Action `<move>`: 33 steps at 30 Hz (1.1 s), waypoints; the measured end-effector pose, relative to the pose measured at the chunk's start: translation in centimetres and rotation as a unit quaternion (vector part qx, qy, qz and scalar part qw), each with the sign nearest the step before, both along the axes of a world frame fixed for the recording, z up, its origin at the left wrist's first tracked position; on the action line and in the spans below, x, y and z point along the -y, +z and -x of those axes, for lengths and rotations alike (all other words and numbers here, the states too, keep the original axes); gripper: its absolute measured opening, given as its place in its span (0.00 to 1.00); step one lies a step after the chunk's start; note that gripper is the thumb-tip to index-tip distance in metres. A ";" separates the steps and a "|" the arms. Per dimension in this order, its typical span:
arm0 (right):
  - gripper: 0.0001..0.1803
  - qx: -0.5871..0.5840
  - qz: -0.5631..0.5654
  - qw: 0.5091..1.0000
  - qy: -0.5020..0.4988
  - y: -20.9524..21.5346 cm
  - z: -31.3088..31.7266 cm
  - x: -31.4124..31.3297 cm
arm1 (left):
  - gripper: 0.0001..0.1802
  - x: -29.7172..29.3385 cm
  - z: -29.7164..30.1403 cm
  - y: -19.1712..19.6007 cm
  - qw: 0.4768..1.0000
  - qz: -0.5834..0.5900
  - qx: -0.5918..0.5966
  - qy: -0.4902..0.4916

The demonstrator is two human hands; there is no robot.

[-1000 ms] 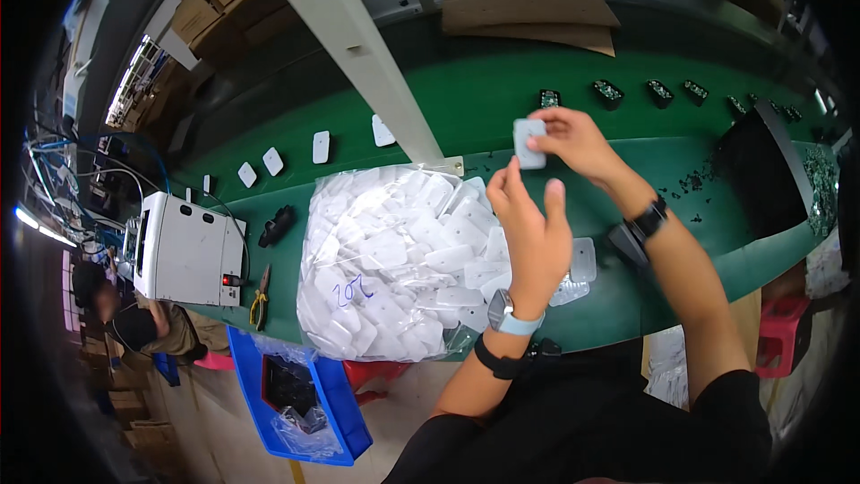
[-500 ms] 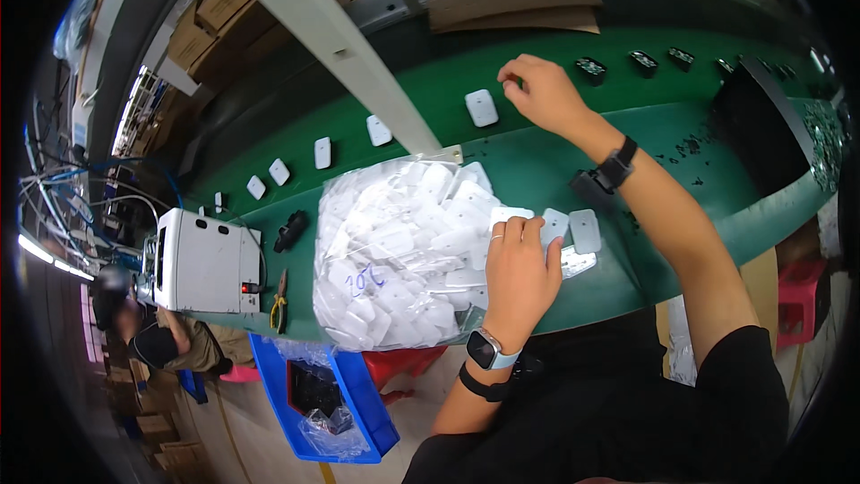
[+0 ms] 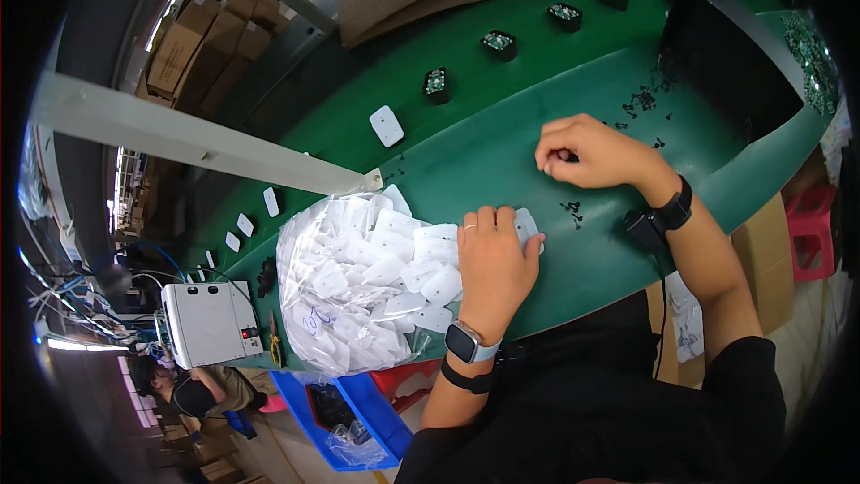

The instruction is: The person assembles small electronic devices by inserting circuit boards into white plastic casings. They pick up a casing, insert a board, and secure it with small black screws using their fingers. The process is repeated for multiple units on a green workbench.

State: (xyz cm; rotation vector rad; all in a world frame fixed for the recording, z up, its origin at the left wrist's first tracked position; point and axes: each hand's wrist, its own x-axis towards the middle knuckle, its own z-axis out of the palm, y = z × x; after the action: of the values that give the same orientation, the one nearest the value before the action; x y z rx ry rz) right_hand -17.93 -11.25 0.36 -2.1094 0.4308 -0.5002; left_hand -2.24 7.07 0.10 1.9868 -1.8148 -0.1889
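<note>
Along the left of the green worktop (image 3: 475, 161), pliers (image 3: 276, 348) lie near a clear bag (image 3: 324, 362) of white covers (image 3: 363, 251) at the near edge; covers could spill over if its plastic were tugged. Right of it, the left hand (image 3: 491, 255) rests low over a white cover (image 3: 527, 222), fingers close together; whether it grips that cover, I cannot tell. A careless rightward sweep might scatter the small black parts (image 3: 571, 212). Worktop between the two hands gives room to move. The right hand (image 3: 564, 157) is curled narrow, contents uncertain; farther right, a dark tray (image 3: 727, 63) bounds its reach.
</note>
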 end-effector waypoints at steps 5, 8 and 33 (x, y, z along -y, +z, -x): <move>0.06 -0.109 0.107 0.985 0.082 0.5 1.2 -0.6 | 0.22 1.1 0.3 0.2 0.994 -0.029 -0.102 0.009; 0.06 -0.183 0.130 0.970 0.093 0.3 1.4 -1.1 | 0.22 1.6 1.1 0.8 0.982 -0.069 -0.174 0.014; 0.06 0.104 0.097 0.989 -0.032 0.0 -0.1 -0.1 | 0.24 6.5 -1.3 -1.2 0.752 0.013 -0.659 0.018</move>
State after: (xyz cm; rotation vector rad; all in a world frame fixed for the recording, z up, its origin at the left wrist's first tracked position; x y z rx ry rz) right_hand -17.86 -11.15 0.36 -2.2060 0.3412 -0.8187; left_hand -0.94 0.56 -1.06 1.1651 -0.7768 -1.1821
